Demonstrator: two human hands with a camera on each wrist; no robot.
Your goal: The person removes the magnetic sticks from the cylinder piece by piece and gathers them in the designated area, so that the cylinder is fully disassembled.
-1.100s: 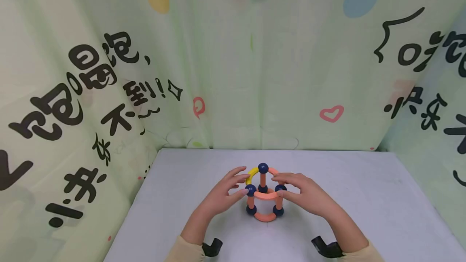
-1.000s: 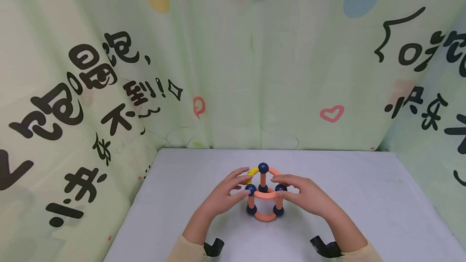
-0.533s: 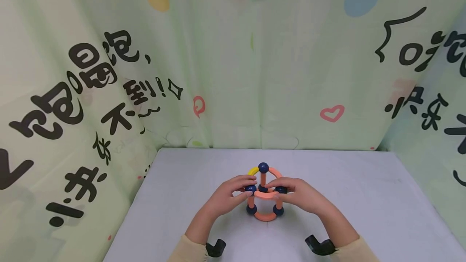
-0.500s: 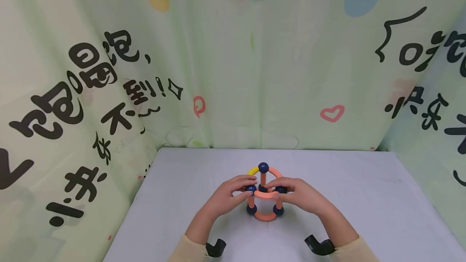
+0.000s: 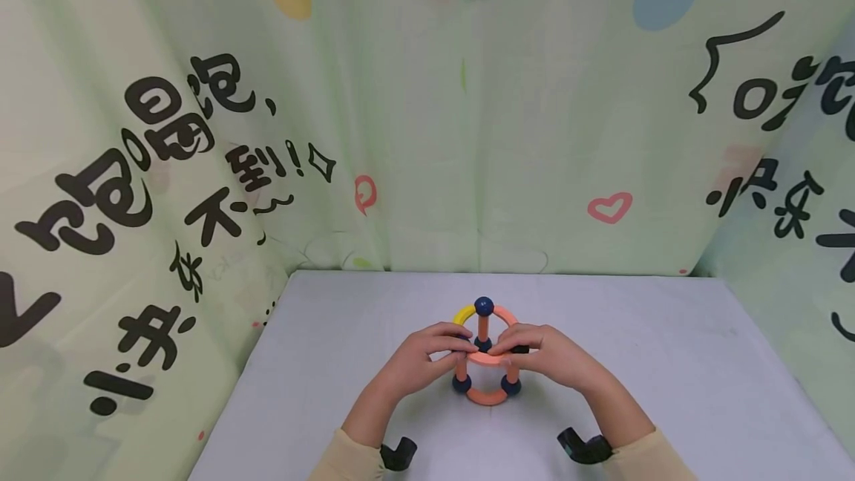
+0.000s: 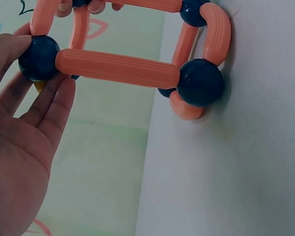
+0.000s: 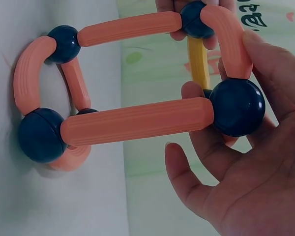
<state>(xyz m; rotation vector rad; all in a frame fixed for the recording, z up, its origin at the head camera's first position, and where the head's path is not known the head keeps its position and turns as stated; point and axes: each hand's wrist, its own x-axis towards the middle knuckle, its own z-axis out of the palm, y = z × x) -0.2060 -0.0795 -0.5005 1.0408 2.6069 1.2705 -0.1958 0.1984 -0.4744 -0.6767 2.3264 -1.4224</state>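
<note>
A toy frame of salmon rods and dark blue balls stands on the table, with curved rods point(image 5: 486, 397) around its base and upright rods between two levels. One upper curved rod is yellow point(image 5: 462, 313). My left hand point(image 5: 422, 358) holds the upper front-left ball point(image 6: 38, 58) between thumb and fingers. On the other side, my right hand point(image 5: 559, 358) wraps its fingers about the upper front-right ball point(image 7: 237, 107), its thumb on the upper front curved rod point(image 7: 228, 39). The upper back ball point(image 5: 484, 306) is untouched. In the head view my fingers largely hide both front upper balls.
The white table point(image 5: 347, 310) extends on all sides of the frame. A pale green curtain point(image 5: 427, 110) with printed writing and shapes closes off the back and both sides. A black wrist mount point(image 5: 398, 454) sits at each sleeve.
Both hands have moved inward over the frame, their fingertips now close together and covering the upper front balls. The frame itself stays in place.
</note>
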